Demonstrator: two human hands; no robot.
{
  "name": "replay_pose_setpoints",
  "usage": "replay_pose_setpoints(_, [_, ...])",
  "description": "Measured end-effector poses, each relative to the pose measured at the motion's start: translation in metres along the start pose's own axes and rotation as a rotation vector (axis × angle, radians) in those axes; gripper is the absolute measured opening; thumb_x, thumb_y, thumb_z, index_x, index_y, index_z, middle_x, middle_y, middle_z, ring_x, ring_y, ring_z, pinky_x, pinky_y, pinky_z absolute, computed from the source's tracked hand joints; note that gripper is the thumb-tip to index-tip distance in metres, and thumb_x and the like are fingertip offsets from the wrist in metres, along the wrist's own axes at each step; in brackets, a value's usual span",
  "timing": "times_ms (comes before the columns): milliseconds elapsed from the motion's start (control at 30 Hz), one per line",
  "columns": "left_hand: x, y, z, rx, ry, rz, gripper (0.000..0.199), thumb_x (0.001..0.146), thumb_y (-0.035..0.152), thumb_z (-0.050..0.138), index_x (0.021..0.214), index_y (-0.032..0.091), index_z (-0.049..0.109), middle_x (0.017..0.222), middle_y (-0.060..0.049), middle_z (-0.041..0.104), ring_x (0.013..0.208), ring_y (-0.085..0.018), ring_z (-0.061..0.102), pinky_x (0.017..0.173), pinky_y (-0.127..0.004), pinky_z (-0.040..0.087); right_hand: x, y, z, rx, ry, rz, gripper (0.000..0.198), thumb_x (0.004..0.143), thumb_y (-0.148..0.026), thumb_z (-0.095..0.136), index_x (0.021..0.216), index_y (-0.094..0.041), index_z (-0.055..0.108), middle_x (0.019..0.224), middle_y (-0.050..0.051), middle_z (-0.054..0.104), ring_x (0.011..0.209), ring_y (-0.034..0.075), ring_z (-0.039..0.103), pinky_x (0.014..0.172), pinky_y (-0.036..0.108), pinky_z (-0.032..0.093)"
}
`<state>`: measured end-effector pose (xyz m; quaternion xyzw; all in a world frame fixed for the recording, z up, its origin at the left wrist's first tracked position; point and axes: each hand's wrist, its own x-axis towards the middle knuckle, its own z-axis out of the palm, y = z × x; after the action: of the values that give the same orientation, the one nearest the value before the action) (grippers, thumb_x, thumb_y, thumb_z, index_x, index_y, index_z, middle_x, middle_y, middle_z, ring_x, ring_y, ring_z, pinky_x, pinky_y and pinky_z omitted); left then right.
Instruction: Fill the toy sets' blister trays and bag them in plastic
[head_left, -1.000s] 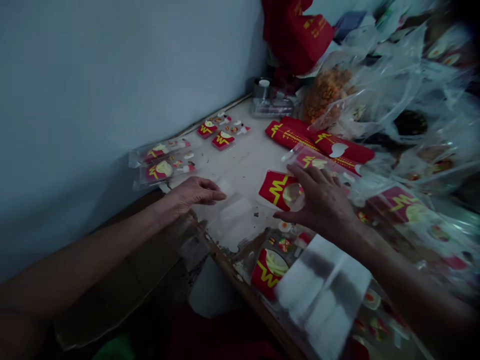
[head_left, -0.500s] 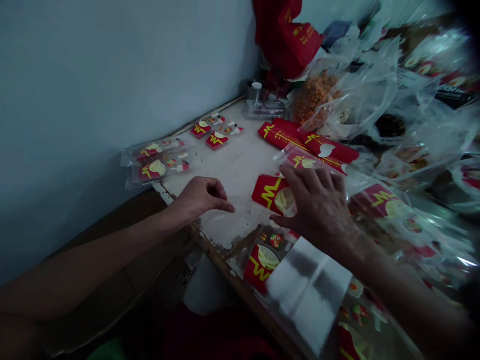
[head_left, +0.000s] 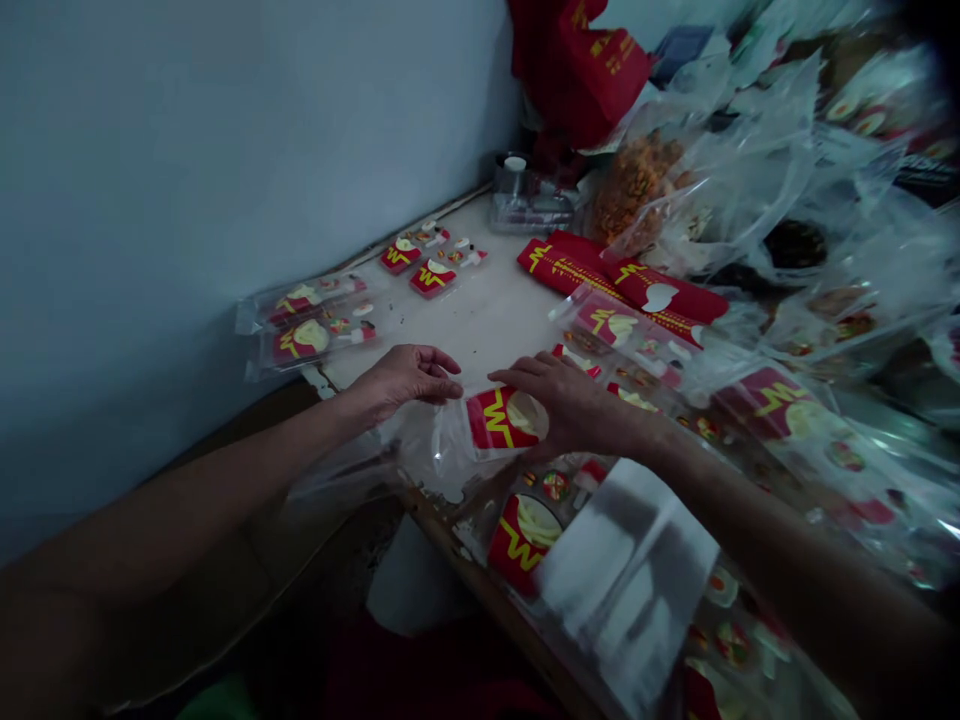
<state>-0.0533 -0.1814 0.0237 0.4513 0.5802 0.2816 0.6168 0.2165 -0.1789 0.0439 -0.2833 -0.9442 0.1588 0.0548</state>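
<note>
My left hand (head_left: 411,378) is closed in a pinch at the upper edge of a clear plastic bag (head_left: 431,440), which hangs partly over the table edge. My right hand (head_left: 574,405) grips a red card (head_left: 499,418) with a yellow zigzag and a pale oval. The card's left end lies against or within the bag; I cannot tell how far in it sits. Below my right hand are a red fries packet (head_left: 521,540) with toy-like food pieces in clear plastic and a white folded sheet (head_left: 622,580).
Flat clear packs (head_left: 307,340) overhang the table's left corner, with smaller packs (head_left: 433,275) behind them. Red folded cards (head_left: 574,265) lie farther back, near a clear plastic box (head_left: 529,210). Plastic bags of small pieces (head_left: 641,185) crowd the right side. A wall (head_left: 262,130) borders the left.
My right hand has moved left and down with the red card, uncovering packs behind it. The clear bag now spreads leftward past the table edge. My left hand has shifted slightly up.
</note>
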Motion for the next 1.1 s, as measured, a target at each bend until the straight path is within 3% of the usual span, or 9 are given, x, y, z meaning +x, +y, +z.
replay_pose_setpoints(167, [0.003, -0.007, -0.017, 0.078, -0.061, -0.073, 0.04, 0.056, 0.03, 0.094, 0.09, 0.016, 0.078, 0.084, -0.004, 0.077, 0.073, -0.013, 0.069, 0.077, -0.027, 0.057, 0.025, 0.009, 0.009, -0.117, -0.043, -0.058, 0.099, 0.063, -0.044, 0.089, 0.15, -0.017, 0.048, 0.133, 0.015, 0.06, 0.117, 0.034, 0.052, 0.097, 0.045, 0.041])
replay_pose_setpoints(300, [0.005, 0.002, -0.032, 0.145, -0.193, -0.111, 0.052, 0.055, 0.026, 0.092, 0.104, 0.021, 0.079, 0.106, -0.007, 0.079, 0.084, -0.017, 0.072, 0.077, -0.027, 0.056, 0.043, 0.004, 0.016, -0.193, -0.039, -0.102, 0.099, 0.065, -0.041, 0.088, 0.152, -0.02, 0.046, 0.134, 0.015, 0.06, 0.118, 0.035, 0.05, 0.098, 0.045, 0.037])
replay_pose_setpoints(433, [0.017, 0.011, -0.037, 0.198, -0.258, -0.101, 0.075, 0.052, 0.016, 0.086, 0.125, 0.021, 0.07, 0.097, -0.006, 0.079, 0.085, -0.02, 0.073, 0.074, -0.027, 0.054, 0.064, -0.011, 0.024, -0.197, -0.052, -0.164, 0.105, 0.063, -0.044, 0.089, 0.154, -0.019, 0.042, 0.134, 0.015, 0.06, 0.116, 0.036, 0.051, 0.095, 0.045, 0.037])
replay_pose_setpoints(567, [0.011, 0.006, -0.027, 0.421, -0.035, 0.117, 0.091, 0.058, 0.014, 0.081, 0.145, 0.018, 0.054, 0.099, -0.008, 0.077, 0.089, -0.022, 0.072, 0.08, -0.03, 0.055, 0.079, -0.032, 0.045, -0.128, -0.071, -0.044, 0.115, 0.063, -0.051, 0.09, 0.157, -0.015, 0.034, 0.133, 0.018, 0.062, 0.118, 0.037, 0.053, 0.093, 0.045, 0.041])
replay_pose_setpoints(733, [-0.048, -0.032, 0.0, 0.954, 0.556, 0.49, 0.043, 0.085, 0.022, 0.065, 0.128, 0.016, 0.066, 0.125, -0.014, 0.068, 0.121, -0.029, 0.06, 0.109, -0.043, 0.044, 0.069, -0.045, 0.061, -0.093, -0.014, 0.109, 0.128, 0.058, -0.069, 0.088, 0.156, -0.009, 0.032, 0.141, 0.025, 0.054, 0.126, 0.041, 0.05, 0.102, 0.05, 0.041])
replay_pose_setpoints(800, [-0.07, -0.05, 0.013, 1.098, 0.593, 0.452, 0.045, 0.085, 0.027, 0.065, 0.128, 0.013, 0.064, 0.125, -0.017, 0.066, 0.12, -0.033, 0.057, 0.108, -0.045, 0.044, 0.055, -0.043, 0.055, -0.143, -0.045, 0.159, 0.126, 0.053, -0.067, 0.091, 0.152, -0.01, 0.037, 0.145, 0.026, 0.05, 0.13, 0.044, 0.047, 0.105, 0.054, 0.039])
replay_pose_setpoints(900, [-0.081, -0.067, 0.029, 1.218, 0.588, 0.323, 0.049, 0.08, 0.034, 0.07, 0.123, 0.01, 0.065, 0.124, -0.019, 0.062, 0.115, -0.034, 0.056, 0.103, -0.045, 0.047, 0.035, -0.04, 0.043, -0.178, -0.143, 0.265, 0.097, 0.057, -0.05, 0.093, 0.137, -0.013, 0.053, 0.132, 0.021, 0.058, 0.12, 0.04, 0.054, 0.095, 0.05, 0.047])
replay_pose_setpoints(1000, [-0.076, -0.065, 0.038, 1.313, 0.593, 0.249, 0.039, 0.085, 0.031, 0.064, 0.118, 0.012, 0.067, 0.12, -0.017, 0.06, 0.115, -0.033, 0.055, 0.1, -0.043, 0.048, 0.026, -0.042, 0.039, -0.143, -0.15, 0.312, 0.075, 0.058, -0.041, 0.091, 0.121, -0.014, 0.061, 0.12, 0.017, 0.063, 0.111, 0.034, 0.057, 0.083, 0.04, 0.051])
replay_pose_setpoints(1100, [-0.067, -0.055, 0.037, 1.368, 0.517, 0.173, 0.03, 0.089, 0.02, 0.054, 0.114, 0.015, 0.071, 0.117, -0.017, 0.063, 0.11, -0.03, 0.061, 0.092, -0.038, 0.05, 0.028, -0.05, 0.044, -0.136, -0.108, 0.346, 0.072, 0.058, -0.042, 0.092, 0.118, -0.014, 0.062, 0.117, 0.017, 0.064, 0.109, 0.034, 0.058, 0.078, 0.038, 0.052])
